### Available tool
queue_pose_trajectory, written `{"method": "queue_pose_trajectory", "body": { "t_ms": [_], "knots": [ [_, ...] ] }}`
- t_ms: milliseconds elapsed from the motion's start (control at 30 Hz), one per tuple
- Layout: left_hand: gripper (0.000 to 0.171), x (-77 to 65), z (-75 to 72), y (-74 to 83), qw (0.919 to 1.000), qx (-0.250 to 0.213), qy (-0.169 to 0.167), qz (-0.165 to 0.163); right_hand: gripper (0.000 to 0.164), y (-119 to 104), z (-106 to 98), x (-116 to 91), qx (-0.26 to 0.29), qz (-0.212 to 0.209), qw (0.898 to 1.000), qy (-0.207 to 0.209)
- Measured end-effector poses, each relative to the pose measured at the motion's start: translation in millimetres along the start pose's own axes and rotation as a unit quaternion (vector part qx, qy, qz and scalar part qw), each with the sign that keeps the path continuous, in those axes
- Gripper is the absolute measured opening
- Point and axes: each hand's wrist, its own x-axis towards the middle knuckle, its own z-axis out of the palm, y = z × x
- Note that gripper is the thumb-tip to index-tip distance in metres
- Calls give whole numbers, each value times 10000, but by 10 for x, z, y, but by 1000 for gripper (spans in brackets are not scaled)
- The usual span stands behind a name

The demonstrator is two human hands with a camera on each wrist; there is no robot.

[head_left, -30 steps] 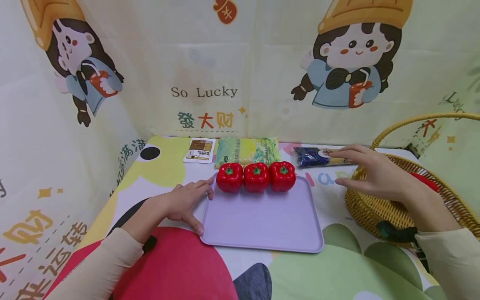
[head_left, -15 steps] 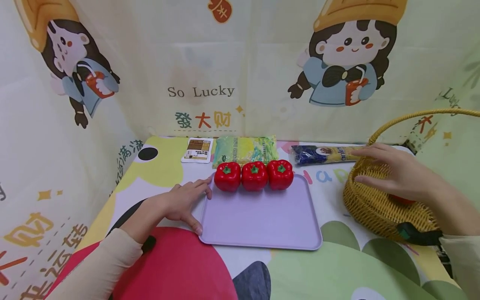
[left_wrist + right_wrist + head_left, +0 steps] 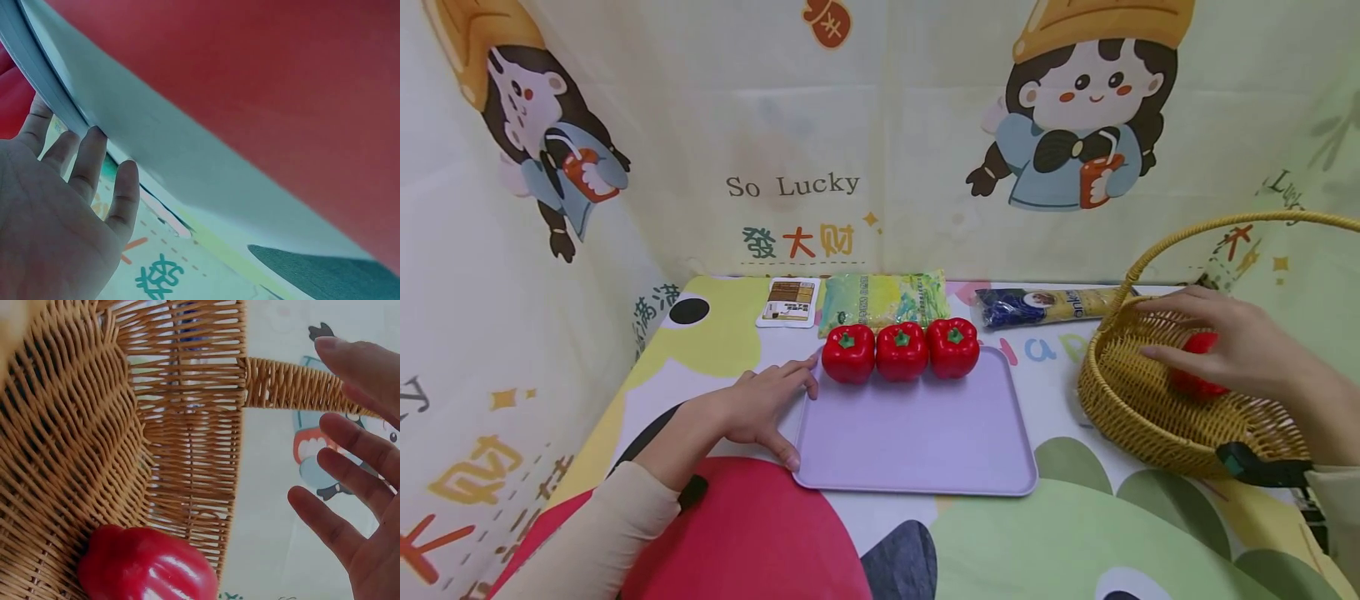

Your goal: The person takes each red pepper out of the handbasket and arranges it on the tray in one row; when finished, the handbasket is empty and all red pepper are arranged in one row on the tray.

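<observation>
Three red bell peppers, the left one (image 3: 847, 354), the middle one (image 3: 902, 352) and the right one (image 3: 952, 347), stand in a row along the far edge of a lilac tray (image 3: 917, 442). My left hand (image 3: 763, 407) rests at the tray's left side, thumb by the near corner and fingertips at the rim. Over a wicker basket (image 3: 1123, 408) at the right hovers my right hand (image 3: 1243, 346), fingers spread and nothing between them. Beneath it, another red bell pepper (image 3: 150, 565) lies in the basket, partly hidden by the hand in the head view.
Behind the tray lie a small white packet (image 3: 788, 302), a yellow-green bag (image 3: 883, 302) and a blue-and-yellow pasta packet (image 3: 1045, 307). The basket's tall handle (image 3: 1247, 218) arches above the right hand. A printed cloth covers the table, with printed curtains around it.
My right hand has moved rightward, from beside the basket's left rim to over its inside, exposing more of the pasta packet. The left hand keeps its place at the tray.
</observation>
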Motion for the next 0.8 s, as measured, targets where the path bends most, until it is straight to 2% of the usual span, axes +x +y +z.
{"method": "queue_pose_trajectory", "body": {
  "t_ms": [233, 533, 800],
  "knots": [
    [88, -14, 7, 5, 10000, -60, 23, -9, 60, 54, -73, -20, 194, 605, 9971, -420],
    [87, -16, 22, 6, 9999, -114, 14, 27, 59, 202, -71, -51, 264, 975, 9928, -638],
    [88, -2, 26, -25, 9999, -23, 5, -111, 60, 350, -87, -69, 172, 1137, 9907, -731]
  ]
}}
